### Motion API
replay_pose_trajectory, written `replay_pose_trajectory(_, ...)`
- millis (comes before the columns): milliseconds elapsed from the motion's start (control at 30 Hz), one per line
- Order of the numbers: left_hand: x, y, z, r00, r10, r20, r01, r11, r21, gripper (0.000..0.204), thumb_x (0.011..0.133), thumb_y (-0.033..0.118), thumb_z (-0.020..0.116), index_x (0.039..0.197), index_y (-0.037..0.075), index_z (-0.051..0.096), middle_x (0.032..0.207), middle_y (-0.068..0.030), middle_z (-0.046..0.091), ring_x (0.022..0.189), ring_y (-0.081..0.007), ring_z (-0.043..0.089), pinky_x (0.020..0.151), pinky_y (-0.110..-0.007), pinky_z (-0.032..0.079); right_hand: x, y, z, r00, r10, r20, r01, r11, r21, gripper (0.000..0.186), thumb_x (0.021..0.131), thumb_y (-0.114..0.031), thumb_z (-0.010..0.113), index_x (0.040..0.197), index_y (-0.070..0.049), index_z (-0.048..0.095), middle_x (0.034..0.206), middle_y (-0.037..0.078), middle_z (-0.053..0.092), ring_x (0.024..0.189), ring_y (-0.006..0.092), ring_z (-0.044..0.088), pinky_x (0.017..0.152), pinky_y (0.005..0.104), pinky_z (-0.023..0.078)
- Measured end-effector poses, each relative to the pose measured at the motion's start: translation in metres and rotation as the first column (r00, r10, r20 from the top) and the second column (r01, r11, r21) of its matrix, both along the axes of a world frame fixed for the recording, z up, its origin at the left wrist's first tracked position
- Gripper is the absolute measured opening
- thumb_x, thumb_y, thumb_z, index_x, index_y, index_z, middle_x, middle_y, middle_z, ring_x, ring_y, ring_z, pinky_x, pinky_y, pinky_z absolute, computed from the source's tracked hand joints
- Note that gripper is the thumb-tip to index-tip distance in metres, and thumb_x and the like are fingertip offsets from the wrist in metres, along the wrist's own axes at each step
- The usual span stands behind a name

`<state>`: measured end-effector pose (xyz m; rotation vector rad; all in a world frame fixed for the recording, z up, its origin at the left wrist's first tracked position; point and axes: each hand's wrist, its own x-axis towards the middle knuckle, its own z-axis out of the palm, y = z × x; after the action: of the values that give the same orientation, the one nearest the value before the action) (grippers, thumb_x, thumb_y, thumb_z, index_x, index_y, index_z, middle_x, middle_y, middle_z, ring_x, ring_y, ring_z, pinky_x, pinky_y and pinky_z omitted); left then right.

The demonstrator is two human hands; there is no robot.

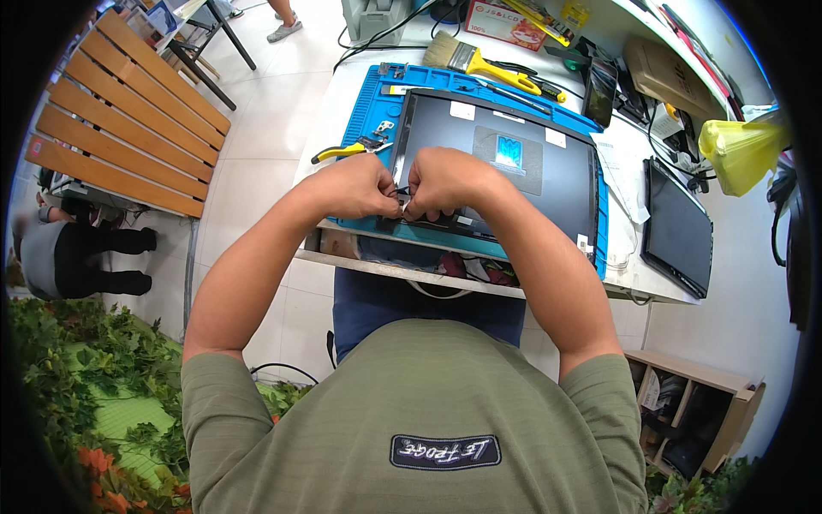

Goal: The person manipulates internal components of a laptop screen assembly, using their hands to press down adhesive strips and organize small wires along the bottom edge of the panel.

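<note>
A dark, flat laptop-sized screen panel (561, 184) with several pale stickers lies on a blue work mat (358, 120). At the panel's near left corner, my left hand (364, 187) is closed, fingertips pinched together. Close beside it, my right hand (449, 182) is curled over the panel's edge with its fingers closed too. Between the fingertips shows a tiny pale and dark piece, too small to name. Yellow-handled pliers (342, 152) lie just beyond my left hand, near small metal hinge-like parts (383, 127).
Behind the mat lie a yellow-handled brush (484, 67) and a red-and-white box (505, 24). A black screen (678, 227) rests on the right, below a yellow bag (741, 154). An open drawer (411, 268) sits under the desk edge. A wooden slatted bench (128, 116) stands left.
</note>
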<state>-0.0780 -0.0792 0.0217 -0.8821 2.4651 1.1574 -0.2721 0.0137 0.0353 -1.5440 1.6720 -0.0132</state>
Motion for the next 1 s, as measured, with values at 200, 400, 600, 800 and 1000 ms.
replay_pose_trajectory(200,0.008,-0.001,-0.006,0.996,0.039,-0.074,-0.031,0.995,0.098,0.026,0.087,0.028,0.089,0.089,0.002,0.086,0.075,-0.0047,0.076,0.07,-0.0133,0.065,0.071,-0.031,0.053,-0.003,-0.012,0.0,0.997,0.08,-0.012,-0.079,0.993,0.083,0.026,0.083,-0.028,0.096,0.083,-0.005,0.083,0.079,0.008,0.084,0.07,0.0208,0.08,0.063,0.0376,0.061)
replay_pose_trajectory(400,0.013,0.009,-0.014,0.989,0.097,-0.115,-0.077,0.984,0.163,0.023,0.088,0.022,0.088,0.093,0.0,0.086,0.079,-0.0028,0.078,0.072,-0.011,0.065,0.073,-0.029,0.054,-0.005,-0.016,-0.003,0.995,0.097,-0.01,-0.095,0.989,0.111,0.03,0.086,-0.031,0.098,0.083,-0.006,0.082,0.078,0.007,0.083,0.068,0.02,0.079,0.061,0.0376,0.06)
replay_pose_trajectory(600,0.016,0.031,-0.004,0.973,0.178,-0.145,-0.171,0.983,0.059,0.019,0.084,0.019,0.084,0.091,0.001,0.084,0.071,-0.0086,0.072,0.067,-0.019,0.067,0.069,-0.035,0.055,-0.005,-0.013,-0.001,0.993,0.115,0.0,-0.115,0.99,0.077,0.03,0.085,-0.03,0.098,0.083,-0.005,0.082,0.077,0.008,0.083,0.066,0.0198,0.079,0.06,0.0377,0.059)
replay_pose_trajectory(800,0.021,0.044,-0.006,0.966,0.19,-0.178,-0.197,0.98,-0.021,0.018,0.085,0.018,0.081,0.092,0.001,0.081,0.065,-0.0071,0.062,0.061,-0.0202,0.058,0.064,-0.037,0.05,-0.004,-0.009,-0.003,0.99,0.137,-0.014,-0.137,0.99,0.024,0.028,0.085,-0.028,0.097,0.084,-0.004,0.083,0.077,0.009,0.083,0.066,0.0214,0.079,0.062,0.038,0.06)
replay_pose_trajectory(1000,0.02,0.042,-0.007,0.976,0.142,-0.165,-0.162,0.98,-0.116,0.018,0.085,0.018,0.083,0.093,0.003,0.081,0.066,-0.0072,0.061,0.061,-0.0214,0.057,0.064,-0.037,0.05,0.0,-0.011,0.0,0.99,0.139,-0.023,-0.138,0.99,0.035,0.029,0.084,-0.029,0.094,0.084,-0.002,0.084,0.079,0.01,0.084,0.068,0.023,0.081,0.064,0.0388,0.063)
